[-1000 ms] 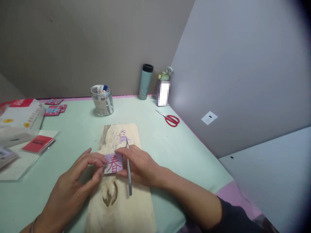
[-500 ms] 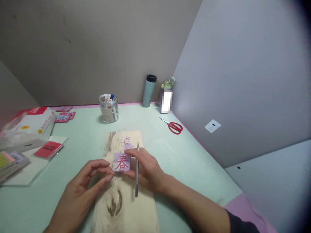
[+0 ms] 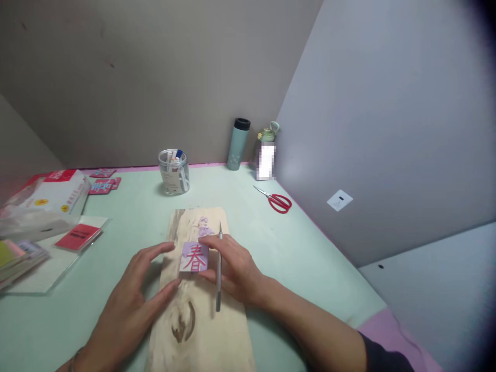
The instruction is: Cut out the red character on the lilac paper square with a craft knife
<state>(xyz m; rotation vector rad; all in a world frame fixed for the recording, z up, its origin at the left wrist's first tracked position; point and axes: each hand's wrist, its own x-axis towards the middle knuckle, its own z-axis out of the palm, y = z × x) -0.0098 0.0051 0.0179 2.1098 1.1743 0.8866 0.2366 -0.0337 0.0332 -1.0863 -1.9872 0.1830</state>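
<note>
The pale green table carries everything, and on it lies a long wooden board, running away from the person. Both hands work above this board. The left hand has its thumb and fingers spread well apart and seems to grip nothing; its thumb tip is near the lower left corner of the square, but whether they touch I cannot tell. The right hand is partly curled. It pinches the right side of the square between fingertip and thumb, and it also carries a slim metal knife, with the blade pointing away from the person.

The lilac square, bearing a red character, is over the middle of the board, just nearer than some small purple pieces. Whether it rests flat or is slightly lifted is not clear.

The step in hand, I judge, is to hold and position this square. A next move calls for a light, steady pinch, and for the blade to stay clear of the left fingers.
</note>
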